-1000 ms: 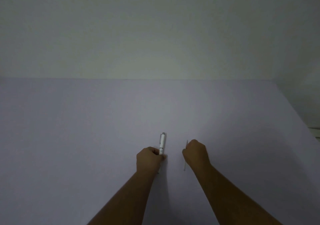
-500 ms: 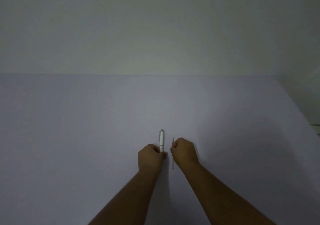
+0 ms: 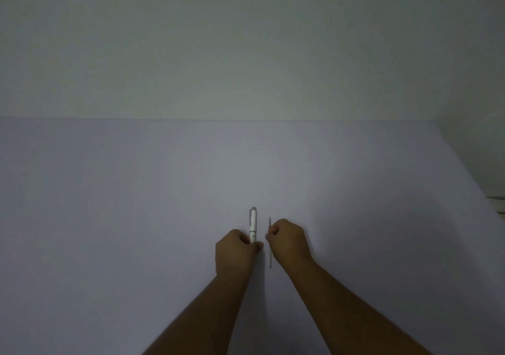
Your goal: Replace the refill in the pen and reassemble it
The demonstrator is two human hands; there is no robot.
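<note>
A white pen (image 3: 253, 225) with a clip and a grey end cap points away from me, low in the middle of the pale lilac table (image 3: 136, 218). My left hand (image 3: 235, 253) is closed around its near end, which is hidden in the fist. Just to the right, my right hand (image 3: 290, 241) pinches a thin refill (image 3: 270, 256), which runs parallel to the pen; its tip shows above the fingers and its tail below them. A narrow gap separates the two hands.
The table's far edge meets a plain pale wall (image 3: 246, 54). The right table edge runs diagonally down the right side, with a pale object (image 3: 497, 204) beyond it.
My right hand has carried the refill leftward, from well apart to close beside the pen. My left hand and the pen have stayed almost in place.
</note>
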